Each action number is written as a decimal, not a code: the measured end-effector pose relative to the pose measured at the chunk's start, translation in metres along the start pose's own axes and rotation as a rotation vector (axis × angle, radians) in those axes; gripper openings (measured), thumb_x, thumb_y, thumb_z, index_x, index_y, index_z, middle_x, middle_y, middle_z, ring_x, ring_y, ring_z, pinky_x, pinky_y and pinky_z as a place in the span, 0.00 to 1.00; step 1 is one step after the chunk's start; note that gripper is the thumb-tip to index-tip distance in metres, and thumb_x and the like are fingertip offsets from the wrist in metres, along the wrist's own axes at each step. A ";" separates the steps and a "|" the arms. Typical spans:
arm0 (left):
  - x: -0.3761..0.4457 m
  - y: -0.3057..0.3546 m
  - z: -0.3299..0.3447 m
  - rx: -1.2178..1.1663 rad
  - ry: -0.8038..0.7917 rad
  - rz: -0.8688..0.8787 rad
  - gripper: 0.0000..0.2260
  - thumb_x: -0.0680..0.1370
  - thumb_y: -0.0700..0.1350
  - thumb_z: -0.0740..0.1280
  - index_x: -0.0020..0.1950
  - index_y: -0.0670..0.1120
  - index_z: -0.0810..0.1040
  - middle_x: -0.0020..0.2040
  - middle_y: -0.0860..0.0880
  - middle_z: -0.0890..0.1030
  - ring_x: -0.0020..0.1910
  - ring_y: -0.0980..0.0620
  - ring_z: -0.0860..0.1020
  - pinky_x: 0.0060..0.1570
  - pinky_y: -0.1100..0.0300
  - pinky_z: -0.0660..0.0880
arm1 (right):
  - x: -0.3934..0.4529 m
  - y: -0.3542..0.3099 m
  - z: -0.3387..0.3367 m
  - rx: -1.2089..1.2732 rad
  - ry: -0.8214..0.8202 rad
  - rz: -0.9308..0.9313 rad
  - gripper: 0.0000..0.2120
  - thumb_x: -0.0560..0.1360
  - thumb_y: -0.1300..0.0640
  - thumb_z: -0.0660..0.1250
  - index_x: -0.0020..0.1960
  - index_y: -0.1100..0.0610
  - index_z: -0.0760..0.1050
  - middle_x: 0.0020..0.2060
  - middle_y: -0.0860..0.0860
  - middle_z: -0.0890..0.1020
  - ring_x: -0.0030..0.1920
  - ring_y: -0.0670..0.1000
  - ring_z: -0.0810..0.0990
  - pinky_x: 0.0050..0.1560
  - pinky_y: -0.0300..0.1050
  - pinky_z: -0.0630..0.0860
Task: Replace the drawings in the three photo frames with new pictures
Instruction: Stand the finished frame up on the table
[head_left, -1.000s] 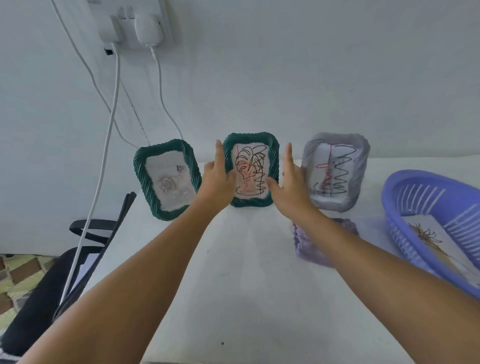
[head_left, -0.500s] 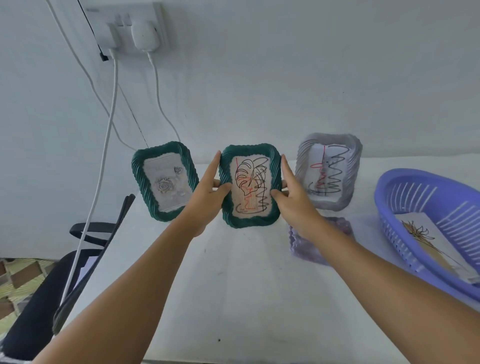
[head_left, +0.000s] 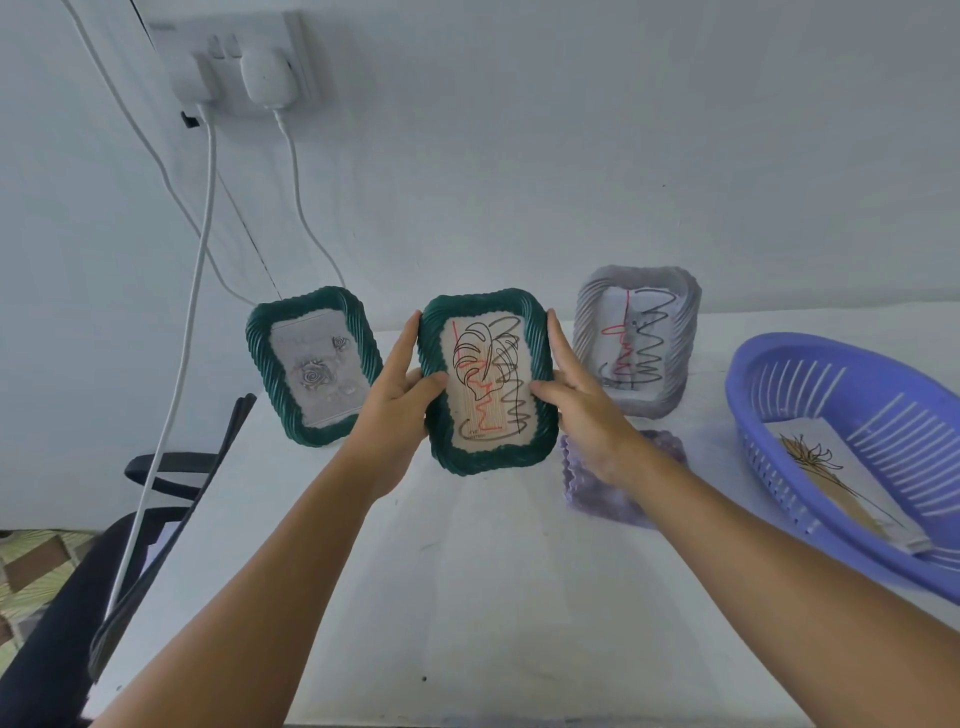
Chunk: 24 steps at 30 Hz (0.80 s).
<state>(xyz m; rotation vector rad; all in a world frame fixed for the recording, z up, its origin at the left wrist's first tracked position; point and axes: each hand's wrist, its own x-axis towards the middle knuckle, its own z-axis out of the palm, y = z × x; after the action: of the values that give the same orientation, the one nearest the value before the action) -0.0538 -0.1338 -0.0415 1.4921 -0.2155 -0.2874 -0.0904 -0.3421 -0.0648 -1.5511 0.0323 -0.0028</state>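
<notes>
From the head camera, both hands hold the middle green frame (head_left: 488, 382) up off the white table (head_left: 467, 597), tilted a little, its face toward the camera. The left hand (head_left: 397, 395) grips the frame's left edge, thumb curled onto the front border and fingers wrapped behind, where they are hidden. The right hand (head_left: 582, 410) grips the right edge the same way, thumb on the front, forefinger stretched up along the side, the other fingers out of sight behind. Inside the frame sits a drawing of a black leaf outline crossed by red and black scribbles.

To its left a second green frame (head_left: 314, 366) stands near the wall, showing a pale grey picture with roses, faint and hard to read. To the right a grey frame (head_left: 638, 340) stands with a red and black scribble drawing in it. Below that, a lilac ruffled object (head_left: 602, 488) lies flat on the table, half covered by the right forearm; what it is cannot be told.

A purple basket (head_left: 831, 441) sits at the right, cut off by the picture's edge, holding a sheet with a brown plant drawing (head_left: 831, 483). White cables (head_left: 176, 364) hang from a wall socket (head_left: 239, 57). A black chair (head_left: 104, 545) shows partly at lower left.
</notes>
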 end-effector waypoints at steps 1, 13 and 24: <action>0.000 0.000 0.000 0.004 -0.007 0.000 0.30 0.86 0.36 0.56 0.81 0.64 0.54 0.62 0.48 0.84 0.61 0.48 0.82 0.57 0.44 0.80 | -0.001 0.000 0.000 0.007 -0.003 -0.005 0.35 0.84 0.65 0.57 0.79 0.31 0.52 0.65 0.39 0.80 0.64 0.43 0.80 0.65 0.47 0.76; -0.003 -0.008 0.003 0.088 0.019 -0.016 0.31 0.86 0.35 0.55 0.82 0.63 0.52 0.62 0.47 0.83 0.63 0.49 0.81 0.64 0.42 0.76 | -0.005 0.007 -0.001 0.034 -0.006 -0.037 0.36 0.84 0.66 0.57 0.78 0.30 0.55 0.68 0.38 0.77 0.67 0.45 0.78 0.66 0.50 0.76; 0.000 -0.010 0.010 0.496 0.187 -0.002 0.28 0.84 0.49 0.64 0.81 0.64 0.56 0.68 0.52 0.73 0.62 0.54 0.76 0.59 0.55 0.76 | -0.008 0.009 -0.005 -0.063 0.062 -0.104 0.33 0.85 0.62 0.59 0.77 0.30 0.56 0.75 0.36 0.68 0.73 0.40 0.69 0.75 0.52 0.68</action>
<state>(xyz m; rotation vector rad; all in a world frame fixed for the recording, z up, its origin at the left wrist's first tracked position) -0.0580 -0.1439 -0.0509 1.9981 -0.1394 -0.0947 -0.0984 -0.3468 -0.0736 -1.6135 0.0014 -0.1333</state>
